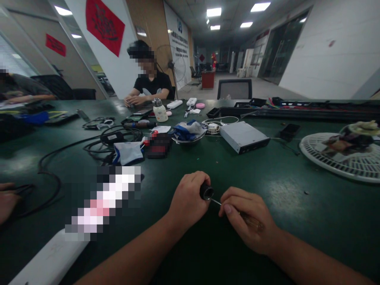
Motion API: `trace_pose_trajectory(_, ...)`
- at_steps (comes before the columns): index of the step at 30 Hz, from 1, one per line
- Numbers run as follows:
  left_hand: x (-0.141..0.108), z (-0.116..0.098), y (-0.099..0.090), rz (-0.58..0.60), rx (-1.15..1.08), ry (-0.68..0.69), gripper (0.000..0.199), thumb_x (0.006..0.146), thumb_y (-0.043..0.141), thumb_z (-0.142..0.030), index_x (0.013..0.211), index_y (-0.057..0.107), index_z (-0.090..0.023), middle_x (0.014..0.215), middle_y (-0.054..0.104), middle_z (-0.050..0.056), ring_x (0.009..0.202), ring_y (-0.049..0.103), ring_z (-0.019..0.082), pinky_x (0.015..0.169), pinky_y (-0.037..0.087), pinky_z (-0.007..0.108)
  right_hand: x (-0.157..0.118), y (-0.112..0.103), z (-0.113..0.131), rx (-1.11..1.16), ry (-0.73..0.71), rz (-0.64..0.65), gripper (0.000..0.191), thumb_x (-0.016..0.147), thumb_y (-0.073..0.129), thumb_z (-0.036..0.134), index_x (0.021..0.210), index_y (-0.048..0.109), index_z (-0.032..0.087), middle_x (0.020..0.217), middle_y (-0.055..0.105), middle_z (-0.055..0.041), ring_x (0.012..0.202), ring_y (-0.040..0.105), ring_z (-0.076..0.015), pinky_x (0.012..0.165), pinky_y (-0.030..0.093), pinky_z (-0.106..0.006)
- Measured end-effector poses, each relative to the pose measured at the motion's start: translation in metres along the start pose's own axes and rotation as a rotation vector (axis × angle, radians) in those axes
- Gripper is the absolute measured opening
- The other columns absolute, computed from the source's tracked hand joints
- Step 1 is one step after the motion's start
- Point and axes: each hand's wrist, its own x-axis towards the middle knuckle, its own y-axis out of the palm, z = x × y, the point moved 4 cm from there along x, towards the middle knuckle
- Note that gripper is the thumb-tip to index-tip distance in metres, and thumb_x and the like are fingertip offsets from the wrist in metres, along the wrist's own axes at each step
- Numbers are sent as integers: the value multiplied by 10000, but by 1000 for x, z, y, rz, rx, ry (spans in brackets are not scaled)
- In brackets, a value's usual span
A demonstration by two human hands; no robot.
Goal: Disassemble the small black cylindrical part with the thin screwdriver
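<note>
My left hand (190, 198) is closed around a short black hollow cylinder (207, 192), its round open end facing me and to the right. Most of the cylinder is hidden by my fingers. In my right hand (247, 217) is a screwdriver (252, 222) with an amber-coloured handle, gripped between thumb and fingers. Its thin metal shaft points left, and the tip reaches the lower rim of the cylinder's opening; whether it goes inside I cannot tell. Both hands are just above the dark green table (285, 245).
Beyond my hands lie a grey metal drive box (244, 136), a bowl with blue-white cloth (189, 130) and a cloth pouch (128, 152). A white fan grille (341, 158) is at right. Black cables (56, 158) and another person's hand (7, 202) are left. A person (151, 85) sits opposite.
</note>
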Motion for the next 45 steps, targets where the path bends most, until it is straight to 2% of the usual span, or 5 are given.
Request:
trace_pose_trajectory(7,1,0,0,2,0,0,232,708,588,-39,851,543,-216,834,619,-3,823,580,197,762,448,346,0,-4,-3,-68,54,-126,254,963,484,132,764,637,161,747,606,-37,636,572,-134,581,425,-279)
trace_pose_trajectory(13,1,-1,-1,-11,3,8,242,698,582,-21,841,546,-212,818,618,-8,807,577,188,764,446,338,-1,1,0,-8,-9,10,221,956,492,132,799,647,152,770,617,-47,676,588,-140,604,441,-276)
trace_pose_trajectory(19,0,0,0,2,7,3,224,711,602,-49,856,558,-214,847,632,2,838,583,202,766,447,342,-1,-4,-1,-97,58,-129,261,966,487,132,761,647,152,736,608,-38,632,569,-129,585,426,-279)
trace_pose_trajectory(25,0,-1,0,-8,15,-3,231,707,603,-41,852,552,-214,833,628,0,822,586,200,756,451,345,-1,1,0,-22,-10,9,217,964,502,156,825,668,160,796,641,-52,705,607,-153,630,473,-290)
trace_pose_trajectory(45,1,1,2,-15,17,2,225,713,599,-39,843,547,-216,808,615,-4,802,581,194,748,441,337,1,-1,-1,-39,9,-35,231,978,498,187,817,663,168,798,636,-47,690,590,-147,615,464,-283)
